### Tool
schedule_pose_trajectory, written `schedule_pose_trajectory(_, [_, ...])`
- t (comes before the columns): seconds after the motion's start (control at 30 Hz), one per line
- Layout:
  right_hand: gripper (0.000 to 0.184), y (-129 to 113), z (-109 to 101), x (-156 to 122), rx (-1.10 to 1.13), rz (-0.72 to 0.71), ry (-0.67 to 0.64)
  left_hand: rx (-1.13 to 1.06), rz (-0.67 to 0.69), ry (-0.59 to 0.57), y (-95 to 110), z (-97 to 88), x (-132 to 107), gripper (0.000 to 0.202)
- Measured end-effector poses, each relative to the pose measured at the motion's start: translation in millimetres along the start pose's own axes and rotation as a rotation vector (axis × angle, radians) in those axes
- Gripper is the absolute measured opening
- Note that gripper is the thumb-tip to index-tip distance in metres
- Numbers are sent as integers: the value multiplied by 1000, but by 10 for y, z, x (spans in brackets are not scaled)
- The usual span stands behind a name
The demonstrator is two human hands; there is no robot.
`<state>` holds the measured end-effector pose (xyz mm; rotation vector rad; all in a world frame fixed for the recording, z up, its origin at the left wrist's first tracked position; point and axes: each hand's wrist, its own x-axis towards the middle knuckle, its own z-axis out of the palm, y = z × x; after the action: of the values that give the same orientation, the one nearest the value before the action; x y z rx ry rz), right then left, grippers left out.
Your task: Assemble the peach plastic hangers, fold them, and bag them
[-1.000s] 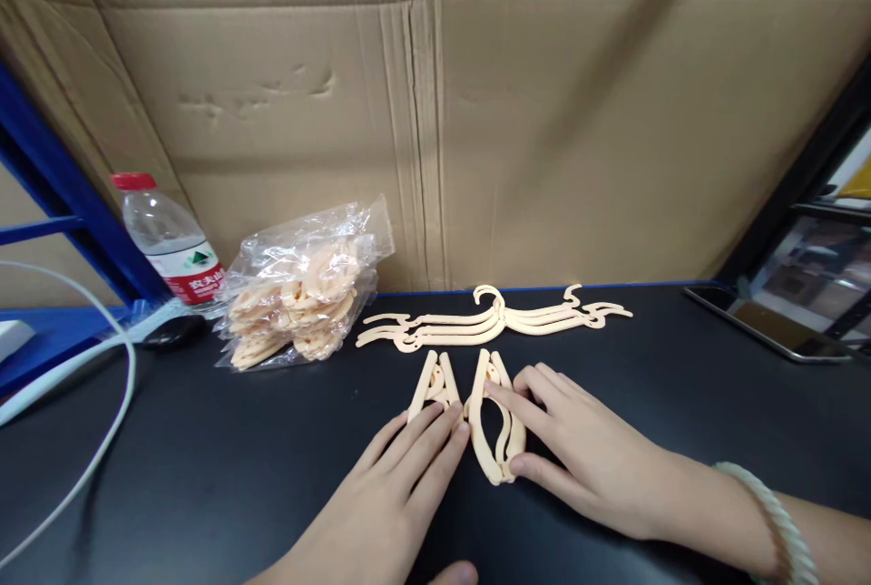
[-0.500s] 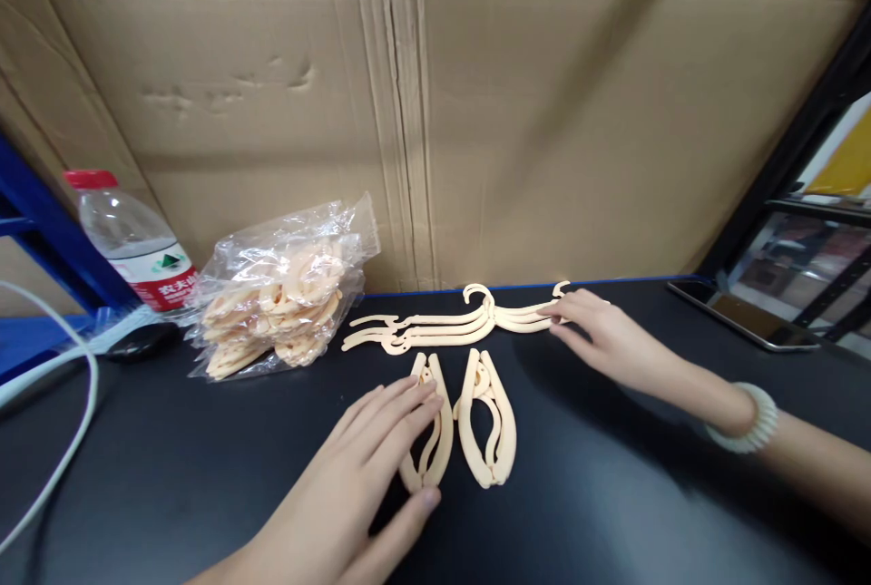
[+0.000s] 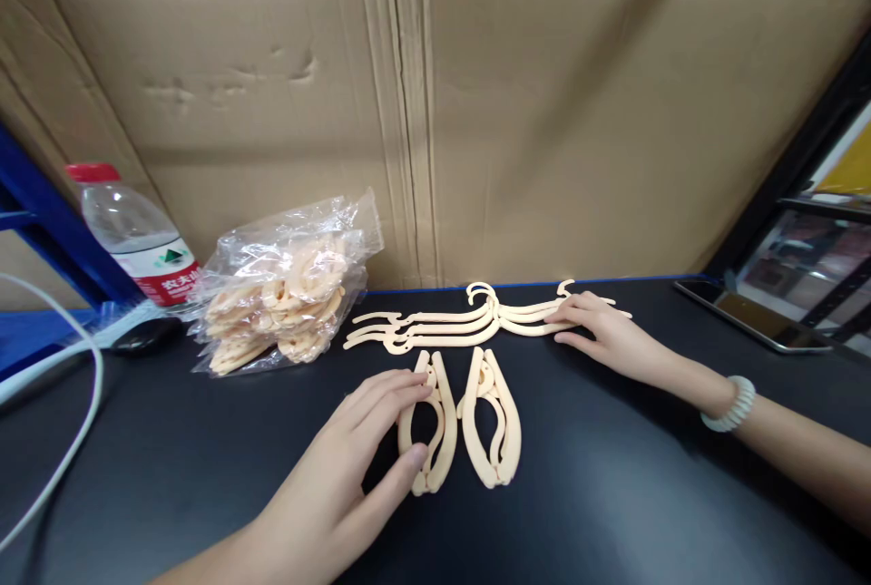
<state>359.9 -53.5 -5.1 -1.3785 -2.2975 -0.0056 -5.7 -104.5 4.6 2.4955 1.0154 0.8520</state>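
Two folded cream-coloured hangers lie side by side near the middle of the black table. My left hand [image 3: 347,467] is open, with its fingers over the left folded hanger [image 3: 445,440] and its thumb at the hanger's near side. The right folded hanger [image 3: 512,426] lies just beyond it, untouched. Behind them, several unfolded hangers [image 3: 449,327] are laid out in a row, one close behind another, hooks pointing away. Stretched out, the fingers of my right hand [image 3: 605,331] rest on the right arms of these hangers and partly cover them.
Clear plastic bags [image 3: 292,295] of folded hangers stand at the left. Behind them are a red-capped water bottle [image 3: 140,240], a dark mouse [image 3: 146,336] and a white cable [image 3: 92,385]. A phone-like device [image 3: 755,317] lies at the right. Cardboard [image 3: 578,113] walls off the back.
My right hand has settled lower on the right ends of the unfolded hangers. My left hand has drawn slightly left, uncovering more of the left folded hanger. The view has shifted a little.
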Motion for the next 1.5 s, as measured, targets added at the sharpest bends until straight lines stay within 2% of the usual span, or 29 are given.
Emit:
schedule_pose_trajectory(0.17, [20,-38,9,3,29,4,5,-41,-6,49,0,-8,-2,31])
schedule_pose_trajectory(0.27, [18,-81,-6,-2,78,54,78,-85,-46,83,17,-35,3,29])
schedule_pose_trajectory(0.47, [18,-121,-74,-11,221,156,179,-167,-211,146,5,-86,35,22])
schedule_pose_trajectory(0.63, [26,-128,-99,-4,225,211,331,-348,-299,228,-42,-78,51,22])
schedule_pose_trajectory(0.77, [31,-243,-97,-1,350,225,428,-480,-356,271,-20,-58,40,36])
schedule_pose_trajectory(1.0, [24,-477,-4,-55,238,155,393,-669,-414,368,25,12,-22,65])
schedule_pose_trajectory(1.17, [13,-591,42,-82,230,28,364,-701,-314,282,23,21,-42,65])
schedule_pose_trajectory(1.3, [6,-686,45,-102,197,-58,342,-651,-318,214,25,23,-34,59])
schedule_pose_trajectory(1.5, [12,-718,50,-106,124,-195,355,-571,-312,98,-8,7,-20,28])
